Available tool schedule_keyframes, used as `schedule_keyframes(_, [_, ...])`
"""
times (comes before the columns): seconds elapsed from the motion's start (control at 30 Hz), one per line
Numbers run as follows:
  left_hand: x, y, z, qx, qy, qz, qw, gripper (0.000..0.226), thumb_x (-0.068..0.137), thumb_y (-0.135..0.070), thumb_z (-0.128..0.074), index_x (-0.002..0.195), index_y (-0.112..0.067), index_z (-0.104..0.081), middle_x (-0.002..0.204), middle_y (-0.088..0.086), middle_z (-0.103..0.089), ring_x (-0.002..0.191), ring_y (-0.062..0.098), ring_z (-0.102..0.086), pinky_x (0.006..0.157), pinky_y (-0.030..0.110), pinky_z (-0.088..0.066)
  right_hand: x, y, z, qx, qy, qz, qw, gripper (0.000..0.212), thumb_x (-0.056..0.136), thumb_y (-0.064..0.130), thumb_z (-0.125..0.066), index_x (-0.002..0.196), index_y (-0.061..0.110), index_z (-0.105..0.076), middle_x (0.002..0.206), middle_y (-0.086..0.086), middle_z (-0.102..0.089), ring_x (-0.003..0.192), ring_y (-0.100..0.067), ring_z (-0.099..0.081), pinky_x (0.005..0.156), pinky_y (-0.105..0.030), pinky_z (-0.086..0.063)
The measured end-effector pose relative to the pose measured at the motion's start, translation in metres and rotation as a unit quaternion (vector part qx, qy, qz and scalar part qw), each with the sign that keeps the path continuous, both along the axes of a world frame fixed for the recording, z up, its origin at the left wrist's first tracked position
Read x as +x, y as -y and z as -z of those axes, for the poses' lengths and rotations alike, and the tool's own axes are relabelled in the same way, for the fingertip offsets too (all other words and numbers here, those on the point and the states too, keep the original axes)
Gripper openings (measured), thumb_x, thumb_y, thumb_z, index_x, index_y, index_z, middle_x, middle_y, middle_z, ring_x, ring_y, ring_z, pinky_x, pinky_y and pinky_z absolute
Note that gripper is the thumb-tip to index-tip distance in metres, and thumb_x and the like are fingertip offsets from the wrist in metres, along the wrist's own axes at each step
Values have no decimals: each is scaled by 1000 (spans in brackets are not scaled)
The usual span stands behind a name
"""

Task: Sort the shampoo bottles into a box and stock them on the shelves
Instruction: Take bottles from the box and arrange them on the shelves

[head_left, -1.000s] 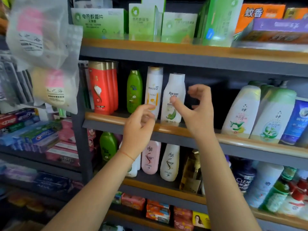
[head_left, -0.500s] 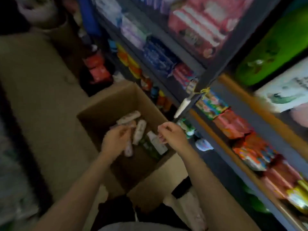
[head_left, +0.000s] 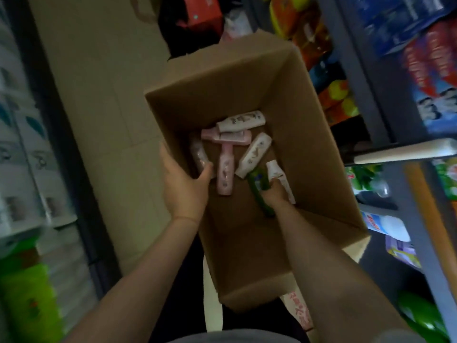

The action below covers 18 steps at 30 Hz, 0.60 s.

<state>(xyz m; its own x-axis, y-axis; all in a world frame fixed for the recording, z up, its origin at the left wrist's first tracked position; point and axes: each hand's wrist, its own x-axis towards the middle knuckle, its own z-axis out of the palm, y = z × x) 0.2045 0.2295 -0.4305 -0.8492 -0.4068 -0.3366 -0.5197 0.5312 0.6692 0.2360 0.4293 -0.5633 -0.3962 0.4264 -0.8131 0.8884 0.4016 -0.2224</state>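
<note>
An open cardboard box (head_left: 319, 134) stands on the floor below me. Several shampoo bottles lie loose on its bottom: white ones (head_left: 254, 154), a pink one (head_left: 225, 172) and a green one (head_left: 257, 180). My left hand (head_left: 184, 186) reaches in at the box's left wall and grips the near end of a pale pink bottle (head_left: 197, 151), thumb against it. My right hand (head_left: 275, 195) is deep in the box with its fingers curled round the green bottle. A white bottle (head_left: 278, 173) lies touching that hand.
Dark shelves (head_left: 366, 100) packed with coloured packets run along the right, close to the box. A white handle (head_left: 405, 152) sticks out over the box's right side. Another rack with white boxes (head_left: 27, 144) and green packs (head_left: 27, 303) lines the left. Beige tiled floor (head_left: 103, 90) lies between.
My view swung down from the shampoo shelf to the box on the floor. Both hands dropped from the shelf into the box and now hold bottles.
</note>
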Motion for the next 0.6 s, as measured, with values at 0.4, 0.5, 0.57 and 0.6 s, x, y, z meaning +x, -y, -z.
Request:
schedule_keyframes(0.4, [4, -2, 2, -29, -29, 9, 999, 98, 80, -35, -77, 157, -21, -17, 155, -1, -38, 138, 12, -42, 107, 32, -44, 16, 9, 87, -3, 60, -34, 998, 89, 68, 25, -85, 144, 15, -40, 140, -14, -51, 125, -36, -52, 104, -46, -45])
schedule_keyframes(0.5, [11, 2, -10, -181, -132, 131, 966, 86, 89, -25, -69, 156, -9, -18, 162, 16, -19, 151, 32, -19, 123, 46, -20, 9, 6, 68, -85, 26, -16, 996, 80, 77, 15, -79, 146, 14, -37, 136, -11, -53, 124, -34, -53, 102, -40, -44])
schedule_keyframes(0.57, [13, 1, -15, -259, -237, 276, 895, 69, 92, -15, -62, 152, -9, -30, 159, 21, -23, 149, 40, -17, 123, 51, -14, -6, 3, 48, -188, 0, 50, 981, 70, 82, 12, -77, 143, 13, -42, 128, -7, -58, 119, -31, -56, 102, -41, -46])
schedule_keyframes(0.6, [10, -1, -16, -264, -229, 341, 873, 64, 93, -15, -60, 150, -12, -34, 159, 20, -25, 149, 40, -17, 123, 52, -14, -14, 1, 36, -249, -6, 85, 965, 62, 84, 14, -76, 139, 14, -47, 126, -6, -62, 115, -28, -60, 100, -42, -48])
